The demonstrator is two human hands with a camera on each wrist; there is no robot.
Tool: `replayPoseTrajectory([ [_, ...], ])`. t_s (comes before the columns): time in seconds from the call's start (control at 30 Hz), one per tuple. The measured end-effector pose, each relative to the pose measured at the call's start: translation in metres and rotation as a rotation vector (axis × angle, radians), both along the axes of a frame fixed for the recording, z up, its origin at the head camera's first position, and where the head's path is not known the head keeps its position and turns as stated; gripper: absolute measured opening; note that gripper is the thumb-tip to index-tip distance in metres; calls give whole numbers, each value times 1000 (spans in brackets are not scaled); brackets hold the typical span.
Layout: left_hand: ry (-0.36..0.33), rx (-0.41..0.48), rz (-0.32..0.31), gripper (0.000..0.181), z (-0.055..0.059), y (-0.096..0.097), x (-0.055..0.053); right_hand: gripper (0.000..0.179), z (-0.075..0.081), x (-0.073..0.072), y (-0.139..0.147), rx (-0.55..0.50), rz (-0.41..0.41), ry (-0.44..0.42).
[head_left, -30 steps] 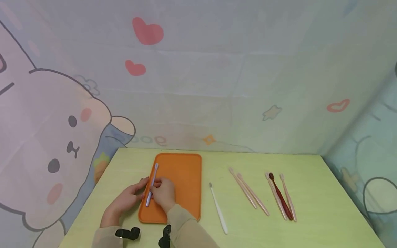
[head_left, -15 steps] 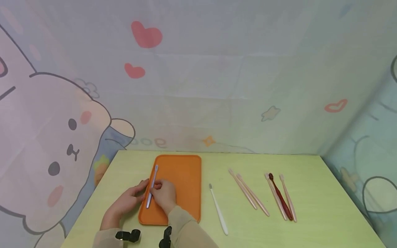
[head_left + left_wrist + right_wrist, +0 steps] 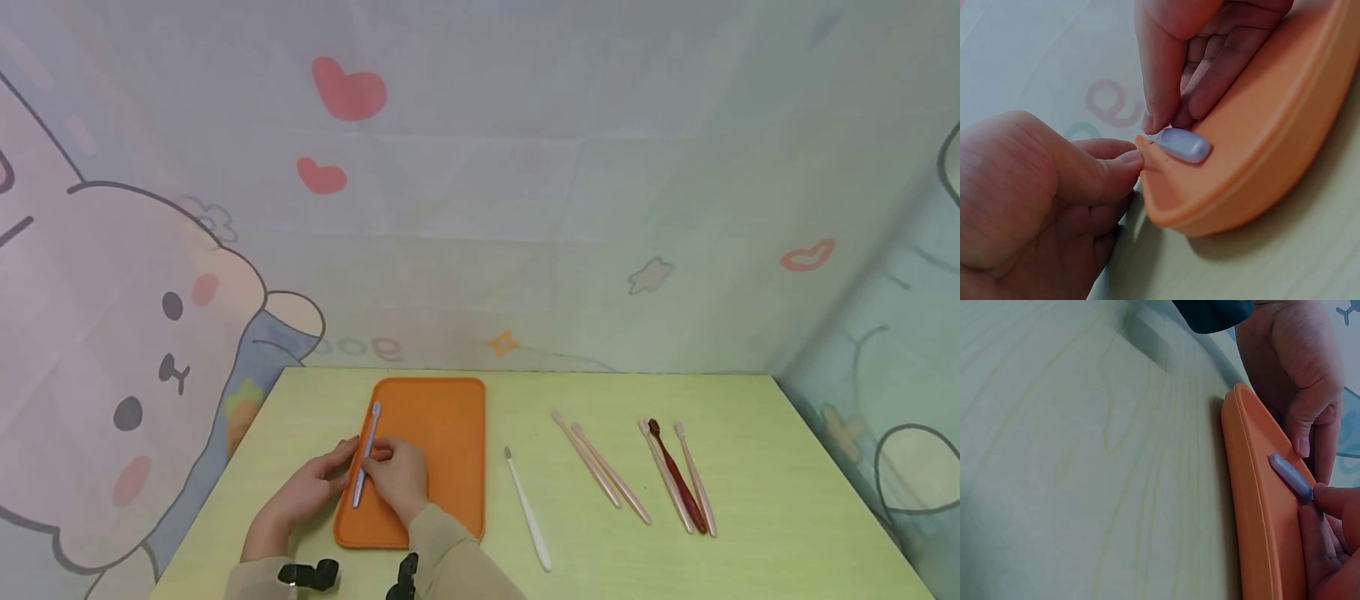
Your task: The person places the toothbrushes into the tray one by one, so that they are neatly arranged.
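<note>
A lavender toothbrush point(image 3: 365, 467) lies lengthwise along the left side of an orange tray point(image 3: 453, 450), bristle end toward the back wall. My right hand point(image 3: 401, 479) pinches its handle between thumb and fingers, over the tray. At the tray's left edge, my left hand point(image 3: 303, 496) grips the rim, thumb on top and fingers along the outside. In the left wrist view, the rounded handle end of the toothbrush point(image 3: 1186, 145) shows inside the tray, close to the left thumb. The right wrist view has the same handle end point(image 3: 1288, 475) sticking out past the right fingertips.
Right of the tray a white toothbrush point(image 3: 528, 510) lies on the pale green table point(image 3: 780, 467). Farther right are two pink toothbrushes point(image 3: 600, 467) side by side, then a dark red toothbrush point(image 3: 678, 479) between two more pink ones. A printed cloth point(image 3: 525, 208) hangs behind.
The head view has tilted up slightly. Both hands, the tray and the lavender toothbrush keep practically the same places relative to one another.
</note>
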State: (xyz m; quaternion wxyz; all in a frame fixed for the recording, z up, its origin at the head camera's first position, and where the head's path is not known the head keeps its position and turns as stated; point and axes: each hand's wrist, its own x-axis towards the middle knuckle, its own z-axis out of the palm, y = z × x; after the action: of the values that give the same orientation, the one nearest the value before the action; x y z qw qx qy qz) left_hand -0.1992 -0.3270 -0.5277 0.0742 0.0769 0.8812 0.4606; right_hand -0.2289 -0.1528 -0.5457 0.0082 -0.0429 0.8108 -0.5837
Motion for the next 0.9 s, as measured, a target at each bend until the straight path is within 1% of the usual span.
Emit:
replayPoseTrajectory([
  [0.2, 7, -13, -11, 61, 0, 1, 0, 24, -2, -2, 2, 0, 20, 16],
  [0.37, 2, -12, -11, 61, 1, 0, 0, 28, -3, -2, 4, -49, 47, -15],
  [0.6, -10, -2, -17, 62, -2, 0, -1, 28, -2, 0, 9, -114, 86, -17],
  [0.77, -15, -3, -20, 62, -4, -2, -2, 26, -3, 1, 12, -280, 122, -109],
  [0.83, -11, -4, -20, 62, -4, -2, -2, 26, -3, -1, 13, -361, 129, -162],
  [0.9, 0, -15, -21, 62, -3, -4, -3, 28, -2, -3, 14, -412, 135, -191],
])
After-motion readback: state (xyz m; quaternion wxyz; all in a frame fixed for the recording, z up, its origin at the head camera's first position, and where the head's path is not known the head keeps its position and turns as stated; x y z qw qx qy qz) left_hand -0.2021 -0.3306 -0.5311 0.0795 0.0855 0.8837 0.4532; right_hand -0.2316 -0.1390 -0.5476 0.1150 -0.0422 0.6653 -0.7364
